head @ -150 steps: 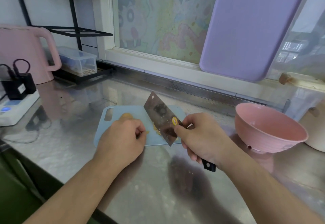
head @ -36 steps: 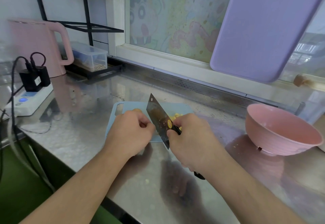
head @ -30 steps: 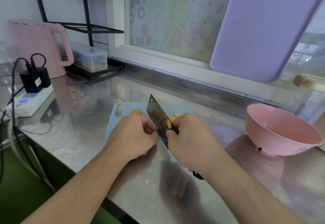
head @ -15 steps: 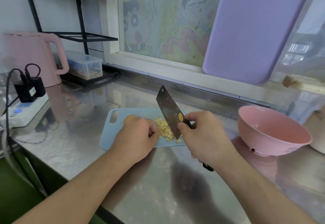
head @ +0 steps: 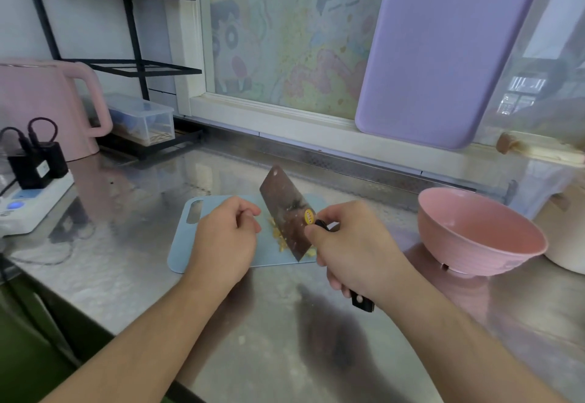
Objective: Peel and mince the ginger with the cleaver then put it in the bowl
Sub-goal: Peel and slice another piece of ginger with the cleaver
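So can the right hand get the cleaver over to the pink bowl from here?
Probably yes: the right hand grips the cleaver, and only bare counter lies between it and the pink bowl.

A shiny stainless-steel worktop (head: 285, 323) runs below a white-framed window (head: 285, 41) covered with a faded cartoon film. A black wire shelf rack (head: 126, 22) stands against the pale wall at left. Soft daylight reflects off the steel.
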A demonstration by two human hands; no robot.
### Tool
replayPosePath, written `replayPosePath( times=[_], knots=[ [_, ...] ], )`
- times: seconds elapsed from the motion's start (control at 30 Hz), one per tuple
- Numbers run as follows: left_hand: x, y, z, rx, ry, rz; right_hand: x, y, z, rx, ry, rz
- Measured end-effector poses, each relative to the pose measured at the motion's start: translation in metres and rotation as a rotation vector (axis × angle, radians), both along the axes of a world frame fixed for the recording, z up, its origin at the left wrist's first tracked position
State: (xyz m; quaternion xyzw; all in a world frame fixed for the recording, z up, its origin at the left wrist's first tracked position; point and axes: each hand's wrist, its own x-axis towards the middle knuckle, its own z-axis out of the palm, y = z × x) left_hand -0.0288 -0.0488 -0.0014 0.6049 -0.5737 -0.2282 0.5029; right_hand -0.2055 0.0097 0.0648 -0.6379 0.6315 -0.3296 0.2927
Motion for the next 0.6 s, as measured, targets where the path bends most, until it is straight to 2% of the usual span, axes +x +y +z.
replayPosePath(
  times=[0.3, 0.6],
  knots=[
    [-0.001, 0.004, 0.006, 0.055, -0.027, -0.003, 0.007, -0.007, -0.015, 0.103, 0.01, -0.015],
    [-0.002, 0.006, 0.005, 0.123, -0.249, -0.1, -0.005, -0.013, -0.014, 0.091, 0.034, -0.068]
  ],
)
